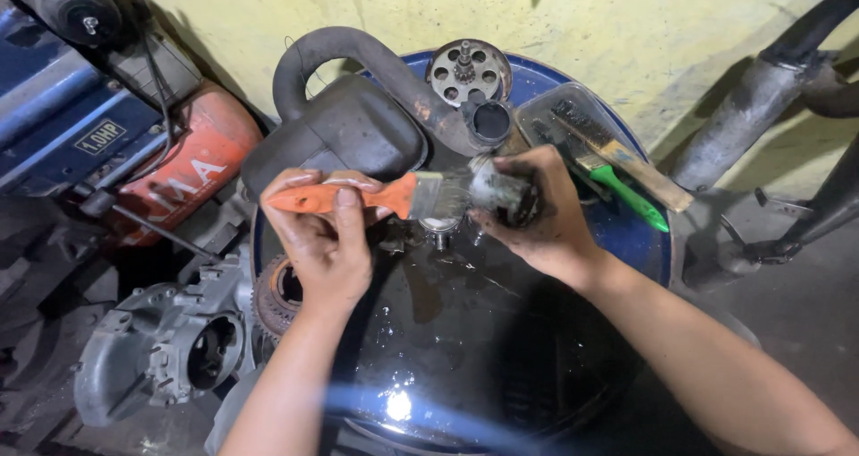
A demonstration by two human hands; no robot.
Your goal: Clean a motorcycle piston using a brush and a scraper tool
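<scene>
Left hand (324,232): closed around one orange-handled paintbrush (376,196).
Right hand (537,210): one small metal part (501,195) is gripped (greasy).
Brushes counted: three, two lying in the tray (573,107) at 2 o'clock.

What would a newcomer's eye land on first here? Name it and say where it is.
Centre frame, the left hand holds an orange-handled paintbrush, bristles against a greasy metal part gripped in the right hand. Below them lies a wet, glossy blue drum top; behind stands a black air-intake box.
</scene>
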